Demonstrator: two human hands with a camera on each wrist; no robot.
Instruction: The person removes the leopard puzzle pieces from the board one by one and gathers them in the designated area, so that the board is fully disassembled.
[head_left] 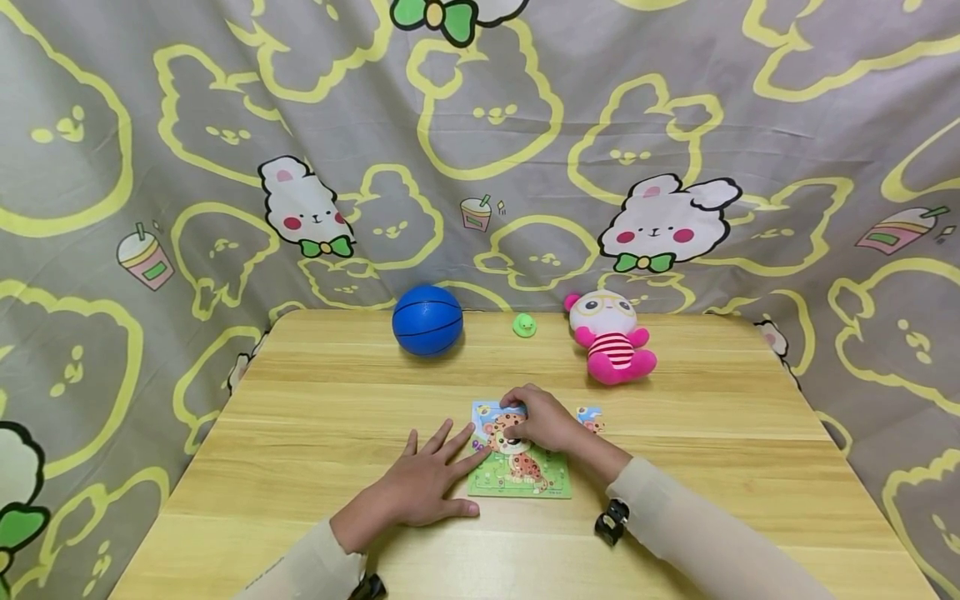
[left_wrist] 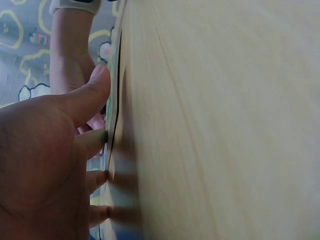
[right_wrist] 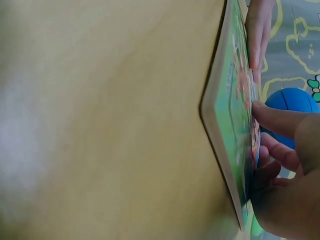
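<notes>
A jigsaw puzzle board point(head_left: 491, 482) with a spotted leopard cub on a green and blue scene lies on the table. My left hand point(head_left: 423, 487) is spread flat at its left side, the index fingertip resting on the board. From above, my right hand point(head_left: 546, 421) bends over the upper part of the board, thumb and fingers pinching a puzzle piece point(right_wrist: 256, 135) with orange, dark-spotted print. Much of that piece is hidden by the fingers. Beyond the right wrist lies a loose puzzle piece point(head_left: 590, 419) with blue and orange print.
A blue ball point(head_left: 427, 322) with black lines stands at the back of the wooden table point(head_left: 315, 417). Right of it sit a small green duck toy point(head_left: 524, 325) and a pink and white plush panda point(head_left: 611, 342). A patterned curtain point(head_left: 525, 200) hangs behind the table.
</notes>
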